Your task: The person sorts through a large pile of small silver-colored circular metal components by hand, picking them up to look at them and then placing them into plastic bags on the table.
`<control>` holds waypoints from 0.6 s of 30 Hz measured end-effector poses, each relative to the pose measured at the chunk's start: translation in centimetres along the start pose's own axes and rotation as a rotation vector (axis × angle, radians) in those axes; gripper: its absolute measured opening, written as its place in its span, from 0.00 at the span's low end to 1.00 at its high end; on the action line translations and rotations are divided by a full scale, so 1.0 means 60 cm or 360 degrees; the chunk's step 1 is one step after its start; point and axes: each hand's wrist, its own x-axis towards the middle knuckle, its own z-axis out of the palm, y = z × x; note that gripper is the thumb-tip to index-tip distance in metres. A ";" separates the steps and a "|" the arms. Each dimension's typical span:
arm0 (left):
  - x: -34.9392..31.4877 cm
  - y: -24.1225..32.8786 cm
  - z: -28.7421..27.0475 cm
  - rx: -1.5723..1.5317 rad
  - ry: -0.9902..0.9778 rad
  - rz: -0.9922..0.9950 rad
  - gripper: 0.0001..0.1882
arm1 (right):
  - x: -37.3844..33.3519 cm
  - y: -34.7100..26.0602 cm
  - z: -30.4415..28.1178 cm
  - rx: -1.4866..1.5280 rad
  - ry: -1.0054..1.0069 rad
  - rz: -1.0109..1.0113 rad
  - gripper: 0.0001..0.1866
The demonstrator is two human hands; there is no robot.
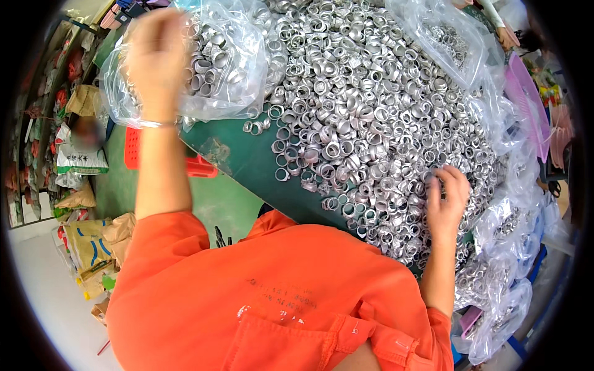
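1. Nearest me: orange shirt (297, 272) w/ chest pocket, worn by the person.
2. R hand (448, 198) is down at the right part of the pile, fingers bent, thumb tip near the first finger; can't tell if a ring is btwn them.
3. Metal rings (365, 93), silver-grey, lie heaped across the green table (247, 151), a few loose at the near edge.
4. L hand (158, 52) is over the clear bag (247, 93), which has more rings in it. Too blurred for me to tell if fingers are apart or together.
5. Far R: purple tray (529, 105) on its side, and beyond it a co-worker's hand (507, 37).
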 end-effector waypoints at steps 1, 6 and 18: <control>-0.032 0.047 0.029 -0.0125 -0.0404 -0.0040 0.07 | 0.016 -0.018 0.009 0.0083 -0.0029 -0.0066 0.08; -0.166 0.090 0.166 -0.0146 -0.1076 0.0266 0.10 | 0.061 -0.091 0.024 0.0297 -0.0134 -0.0288 0.07; -0.215 0.207 0.162 -0.1194 -0.1237 0.0016 0.14 | 0.042 -0.087 0.045 0.2143 -0.0677 0.1080 0.10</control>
